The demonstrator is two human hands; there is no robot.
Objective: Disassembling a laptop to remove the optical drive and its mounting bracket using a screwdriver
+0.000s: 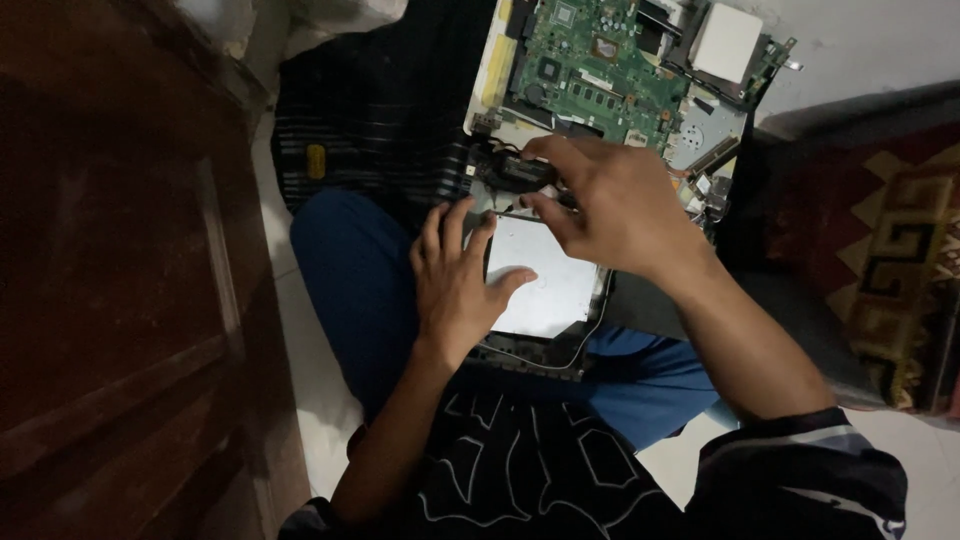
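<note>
Silver drive plate (545,285) under spread left hand (455,285), right hand (615,205) fingers pinching black part (515,172)

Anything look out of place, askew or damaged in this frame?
Nothing looks damaged or spilled. The opened laptop rests tilted across the person's lap rather than on a table, its green motherboard exposed. The left hand lies on the silver drive; the right hand pinches a small black part.

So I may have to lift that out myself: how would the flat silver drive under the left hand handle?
The silver drive looks like a flat metal-cased slab, so probably stiff, not floppy. Its smooth top may be slippery under the left hand. Lying flat in the opened laptop, it seems unlikely to roll or tip.
</note>
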